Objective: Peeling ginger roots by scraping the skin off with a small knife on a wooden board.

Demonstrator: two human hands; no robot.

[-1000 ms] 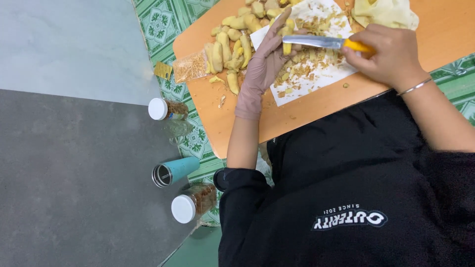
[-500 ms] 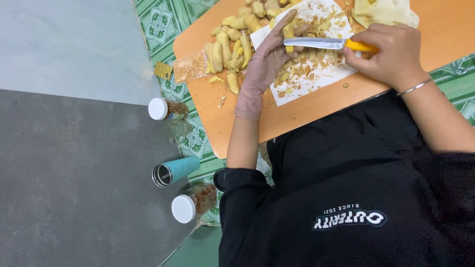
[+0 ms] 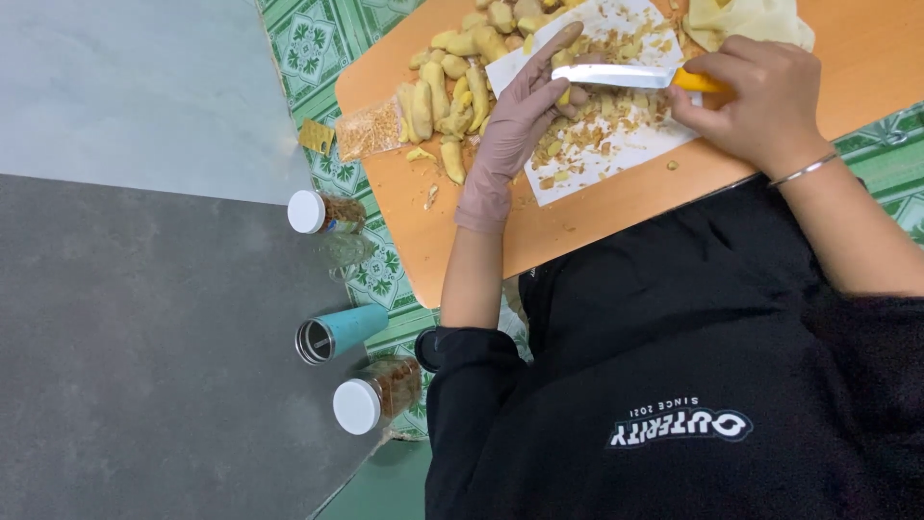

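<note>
Right hand (image 3: 760, 96) is gripping a yellow-handled knife (image 3: 616, 75), fingers closed round the handle, blade lying flat over the white sheet (image 3: 616, 154). Gloved left hand (image 3: 515, 130) is pinning a ginger piece (image 3: 570, 91) there, fingers mostly straight, keeping it steady. Peeled pile (image 3: 448, 96) is sitting just beside, on the board (image 3: 597, 212).

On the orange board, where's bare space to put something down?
Free: the orange board between the white sheet and the near edge, and the far right corner past the knife hand. Crowded: the ginger pile by the gloved hand.
</note>
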